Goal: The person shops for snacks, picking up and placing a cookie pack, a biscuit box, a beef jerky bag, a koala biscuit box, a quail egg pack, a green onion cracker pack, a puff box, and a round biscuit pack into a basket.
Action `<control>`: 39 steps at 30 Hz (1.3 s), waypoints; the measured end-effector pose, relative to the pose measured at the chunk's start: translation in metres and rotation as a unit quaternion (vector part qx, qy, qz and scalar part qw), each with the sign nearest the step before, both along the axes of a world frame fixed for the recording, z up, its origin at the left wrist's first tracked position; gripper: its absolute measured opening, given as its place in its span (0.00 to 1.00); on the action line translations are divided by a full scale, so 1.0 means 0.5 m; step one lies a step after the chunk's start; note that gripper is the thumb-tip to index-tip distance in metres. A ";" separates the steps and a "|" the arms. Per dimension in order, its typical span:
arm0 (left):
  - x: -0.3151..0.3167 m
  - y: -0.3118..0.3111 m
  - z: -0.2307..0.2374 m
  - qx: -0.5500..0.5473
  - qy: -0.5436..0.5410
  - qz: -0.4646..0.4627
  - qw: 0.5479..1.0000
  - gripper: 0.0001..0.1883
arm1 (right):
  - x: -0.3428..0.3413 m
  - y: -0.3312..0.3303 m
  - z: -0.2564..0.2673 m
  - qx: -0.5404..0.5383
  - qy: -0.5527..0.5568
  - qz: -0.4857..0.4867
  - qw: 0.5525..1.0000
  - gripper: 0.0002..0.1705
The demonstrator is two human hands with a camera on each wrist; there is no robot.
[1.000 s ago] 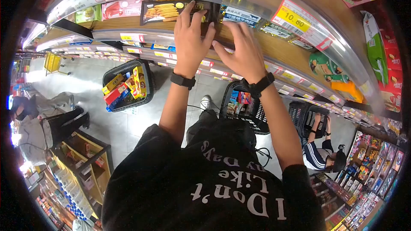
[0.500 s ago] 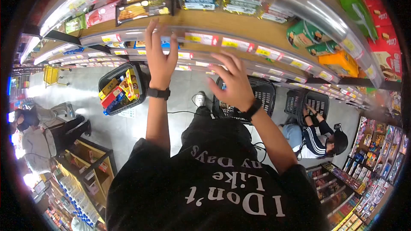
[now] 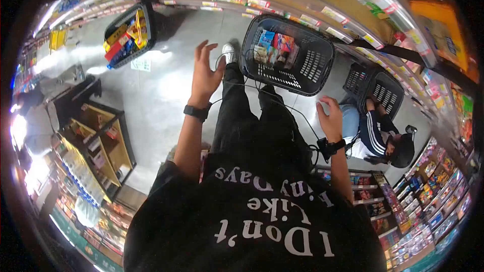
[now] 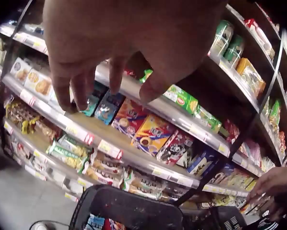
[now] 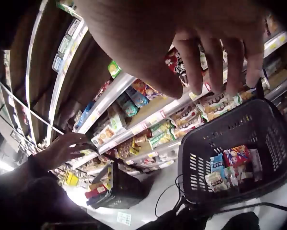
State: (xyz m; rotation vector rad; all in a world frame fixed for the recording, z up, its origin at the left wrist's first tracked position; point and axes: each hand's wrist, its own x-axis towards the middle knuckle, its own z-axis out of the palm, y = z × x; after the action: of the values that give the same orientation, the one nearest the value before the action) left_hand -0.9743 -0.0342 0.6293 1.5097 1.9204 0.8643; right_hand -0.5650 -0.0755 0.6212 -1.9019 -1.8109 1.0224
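Note:
My left hand (image 3: 204, 75) hangs in the air over the floor with nothing in it, fingers loosely bent and thumb apart. In the left wrist view its fingers overlap the snack shelves. My right hand (image 3: 330, 118) is also free, low and to the right, its fingers relaxed. Between and beyond the hands a black shopping basket (image 3: 315, 65) stands on the floor by the shelf. Several snack packets (image 3: 276, 49) lie inside it, among them a blue one (image 5: 217, 164) and a red one (image 5: 237, 155). Neither hand touches the basket.
A second black basket (image 3: 149, 26) with boxed goods stands farther left. At right, a person in a striped sleeve (image 3: 374, 130) crouches with hands in another basket (image 3: 390, 93). Stocked shelves (image 4: 134, 148) run along the front. A wooden display rack (image 3: 108, 146) stands at left. A thin cable (image 3: 297, 113) crosses near my legs.
Both hands have come away from the shelf packets, dropping back and spreading apart. The view has tilted down, so the floor and the near basket now show more fully.

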 end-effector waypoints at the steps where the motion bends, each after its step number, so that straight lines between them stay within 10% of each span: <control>1: 0.018 -0.015 -0.027 -0.017 0.001 -0.001 1.000 0.22 | 0.009 0.003 -0.008 -0.038 -0.003 0.002 0.999 0.11; 5: 0.067 -0.070 -0.184 -0.124 -0.021 0.001 0.992 0.23 | -0.022 0.072 -0.089 -0.090 0.017 0.061 0.994 0.12; 14: 0.169 -0.204 -0.606 -0.260 -0.068 0.001 0.963 0.26 | -0.200 0.261 -0.671 -0.189 0.028 0.246 0.950 0.18; 18: 0.197 -0.247 -0.678 -0.270 -0.116 0.041 0.955 0.27 | -0.259 0.324 -0.985 -0.192 -0.063 0.305 0.931 0.23; 25: 0.173 -0.281 -0.727 -0.373 -0.215 0.101 0.897 0.22 | -0.340 0.251 -1.236 -0.086 -0.275 0.371 0.883 0.52; 30: 0.145 -0.304 -0.715 -0.368 -0.241 0.116 0.891 0.20 | -0.304 0.223 -1.166 -0.191 -0.051 0.244 0.949 0.39; 35: 0.105 -0.268 -0.637 -0.364 -0.279 0.137 0.878 0.21 | -0.275 0.213 -0.878 -0.125 -0.077 0.098 0.984 0.37; 39: 0.099 -0.212 -0.545 -0.313 -0.321 0.161 0.879 0.19 | -0.247 0.238 -0.627 -0.146 0.203 -0.040 0.967 0.23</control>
State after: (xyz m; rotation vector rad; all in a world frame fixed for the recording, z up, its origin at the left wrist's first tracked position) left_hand -0.9250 -0.1403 0.3568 0.4427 1.6988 0.6584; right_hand -0.6887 0.0436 0.3079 -1.7326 -1.4011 1.5850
